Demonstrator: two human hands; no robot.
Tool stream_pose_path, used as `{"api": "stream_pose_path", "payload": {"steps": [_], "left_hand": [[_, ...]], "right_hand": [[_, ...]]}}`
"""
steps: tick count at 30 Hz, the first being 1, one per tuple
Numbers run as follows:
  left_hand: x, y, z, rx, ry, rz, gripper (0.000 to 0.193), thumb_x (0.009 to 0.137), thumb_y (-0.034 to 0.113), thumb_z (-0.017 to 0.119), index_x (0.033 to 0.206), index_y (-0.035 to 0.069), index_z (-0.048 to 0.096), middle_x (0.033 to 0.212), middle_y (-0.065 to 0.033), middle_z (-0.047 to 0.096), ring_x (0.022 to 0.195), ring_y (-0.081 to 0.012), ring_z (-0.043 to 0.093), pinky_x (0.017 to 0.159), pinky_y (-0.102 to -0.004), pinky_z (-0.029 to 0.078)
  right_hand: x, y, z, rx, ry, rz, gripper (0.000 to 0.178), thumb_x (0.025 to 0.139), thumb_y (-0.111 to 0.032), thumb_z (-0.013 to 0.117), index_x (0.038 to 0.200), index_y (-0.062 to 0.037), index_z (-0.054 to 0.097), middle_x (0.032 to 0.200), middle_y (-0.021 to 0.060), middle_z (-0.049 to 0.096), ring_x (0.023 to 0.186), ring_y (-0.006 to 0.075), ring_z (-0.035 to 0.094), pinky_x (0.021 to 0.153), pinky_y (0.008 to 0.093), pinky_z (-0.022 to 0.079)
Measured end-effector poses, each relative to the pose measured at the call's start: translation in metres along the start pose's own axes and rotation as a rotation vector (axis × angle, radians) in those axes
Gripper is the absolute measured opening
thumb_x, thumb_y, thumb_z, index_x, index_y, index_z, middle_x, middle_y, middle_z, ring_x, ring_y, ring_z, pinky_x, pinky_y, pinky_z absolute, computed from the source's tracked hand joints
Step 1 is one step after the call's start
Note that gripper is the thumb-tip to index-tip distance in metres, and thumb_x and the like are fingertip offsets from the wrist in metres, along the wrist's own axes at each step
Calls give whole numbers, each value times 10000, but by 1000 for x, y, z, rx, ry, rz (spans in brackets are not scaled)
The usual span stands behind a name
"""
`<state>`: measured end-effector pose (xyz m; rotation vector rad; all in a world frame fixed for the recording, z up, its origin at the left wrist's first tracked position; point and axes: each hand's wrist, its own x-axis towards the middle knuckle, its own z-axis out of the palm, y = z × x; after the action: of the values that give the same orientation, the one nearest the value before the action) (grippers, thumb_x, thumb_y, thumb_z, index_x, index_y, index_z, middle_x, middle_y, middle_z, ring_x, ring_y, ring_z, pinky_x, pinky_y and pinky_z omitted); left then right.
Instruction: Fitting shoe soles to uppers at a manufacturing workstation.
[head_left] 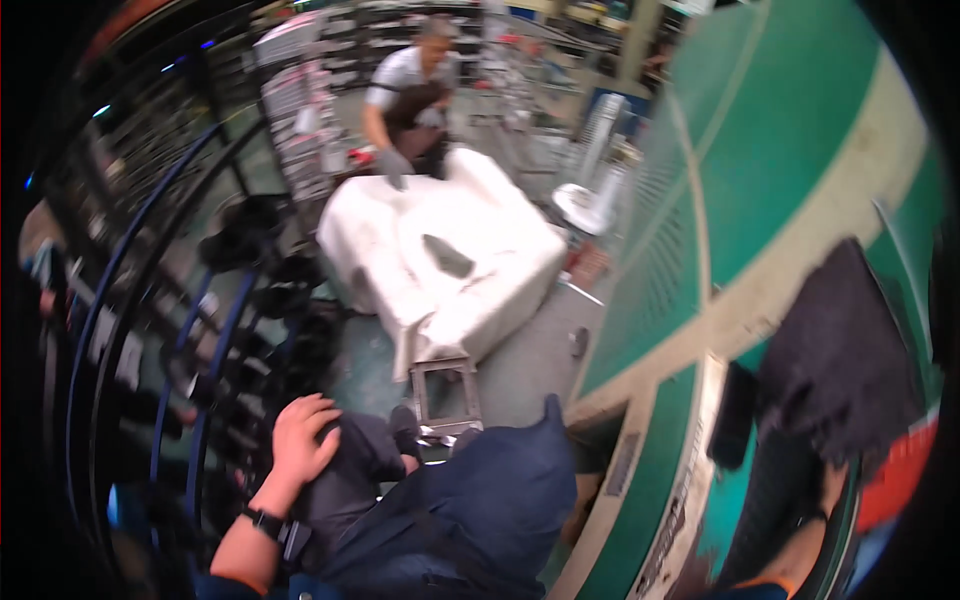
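Note:
My left hand [303,440] lies on my dark trouser leg near the knee, its fingers stretched out and holding nothing. A dark band with a small box [295,540] sits at that wrist. At the lower right, my right hand [834,484] reaches up to a dark cloth [840,350] beside the green machine panel. The cloth hides its fingers, so I cannot tell whether they grip it. A black rounded object [733,415] is at the panel's pale edge, left of the cloth.
A white sheet [500,235] covers a bulky block ahead, with a metal frame [447,390] at its near end. Behind it another person [410,100] bends over, wearing a grey glove. Blue-edged racks [205,400] stand left; a large green machine [800,130] fills the right.

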<state>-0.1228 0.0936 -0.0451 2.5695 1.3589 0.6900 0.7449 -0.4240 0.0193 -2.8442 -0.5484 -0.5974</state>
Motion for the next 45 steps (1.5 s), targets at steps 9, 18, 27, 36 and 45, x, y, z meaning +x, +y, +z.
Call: {"api": "stream_pose_path", "payload": {"steps": [9, 18, 27, 36, 45], "left_hand": [[1, 22, 9, 51, -11, -26, 283, 772, 230, 670, 1012, 90, 721, 1143, -76, 677, 1185, -299, 585, 1028, -452, 436], [-13, -10, 17, -72, 79, -115, 275, 793, 234, 669, 1034, 109, 717, 1164, -54, 670, 1224, -268, 565, 1087, -463, 389], [-32, -30, 15, -133, 94, -130, 259, 803, 243, 662, 1021, 116, 723, 1159, -48, 677, 1206, -249, 573, 1070, -458, 403], [-44, -47, 8, -184, 104, -157, 275, 795, 240, 678, 1042, 124, 719, 1185, -37, 682, 1213, -258, 581, 1078, -458, 394], [-37, -53, 1, -152, 45, -145, 273, 847, 211, 653, 1084, 93, 720, 1055, -58, 723, 1105, -228, 648, 1003, -393, 458]], "right_hand": [[20, -33, -24, -78, -438, 108, 992, 763, -648, 684, 1544, -152, 325, 1558, 215, 354, 1467, 408, 210, 1181, 532, 202], [-85, -249, -165, -369, -109, 268, 710, 840, -378, 772, 1321, 87, 535, 1310, 233, 591, 1222, 267, 538, 1073, 367, 415], [-88, -247, -169, -115, -122, 260, 797, 777, -553, 756, 1255, 69, 614, 1226, 237, 643, 1081, 301, 599, 968, 382, 472], [-100, -178, -130, 330, -59, 285, 855, 704, -608, 799, 1159, 104, 674, 1125, 236, 692, 961, 331, 645, 871, 382, 522], [-99, -162, -121, 778, -134, -358, 616, 855, -328, 726, 1306, 69, 592, 1251, 214, 650, 1086, 320, 621, 994, 369, 458]]}}
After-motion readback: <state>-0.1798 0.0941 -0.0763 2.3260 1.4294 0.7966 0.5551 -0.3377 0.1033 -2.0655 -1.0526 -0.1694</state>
